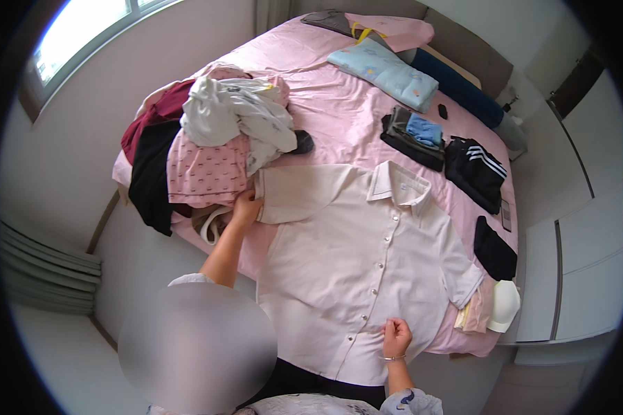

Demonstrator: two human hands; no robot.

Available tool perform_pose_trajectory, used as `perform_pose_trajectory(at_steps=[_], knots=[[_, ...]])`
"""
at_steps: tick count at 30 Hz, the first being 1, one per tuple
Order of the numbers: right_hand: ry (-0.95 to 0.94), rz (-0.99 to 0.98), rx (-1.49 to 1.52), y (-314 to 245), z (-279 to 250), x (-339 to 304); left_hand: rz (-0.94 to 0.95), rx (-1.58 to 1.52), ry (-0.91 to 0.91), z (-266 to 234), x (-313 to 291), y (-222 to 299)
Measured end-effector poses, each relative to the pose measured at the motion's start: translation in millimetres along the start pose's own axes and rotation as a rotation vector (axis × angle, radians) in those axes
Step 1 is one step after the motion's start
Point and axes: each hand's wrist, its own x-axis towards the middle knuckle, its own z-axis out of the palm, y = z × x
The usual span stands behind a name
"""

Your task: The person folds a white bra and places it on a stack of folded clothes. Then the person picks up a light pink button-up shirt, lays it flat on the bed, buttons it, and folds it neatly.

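Observation:
A cream short-sleeved button-up shirt (325,252) lies spread front side up on the pink bed sheet, its collar away from me and its hem hanging over the near edge. At the cuff of the sleeve on the left, my left hand (247,206) is closed on the fabric, beside the heaped clothes. My right hand (396,337), a bracelet at its wrist, pinches the lower shirt front just right of the button row. Small creases run from those fingers. A blurred oval covers part of my left side.
A loose heap of clothes (218,128) sits at the bed's left. Folded dark clothes (415,142), black striped trousers (474,173), a black folded piece (495,249) and a white bra (504,306) line the right. A pale blue pillow (384,72) lies farther back.

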Motion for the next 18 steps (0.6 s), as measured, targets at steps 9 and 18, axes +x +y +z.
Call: perform_pose_trajectory(at_steps=[9,18], knots=[[-0.120,-0.489,-0.571,-33.7,11.1,74.7,-0.097,-0.193,-0.142,11.7,-0.4,41.1],[-0.219,-0.505,-0.708,-2.1,17.1,81.5,-0.043,-0.218,-0.193,67.3,-5.6,87.7]])
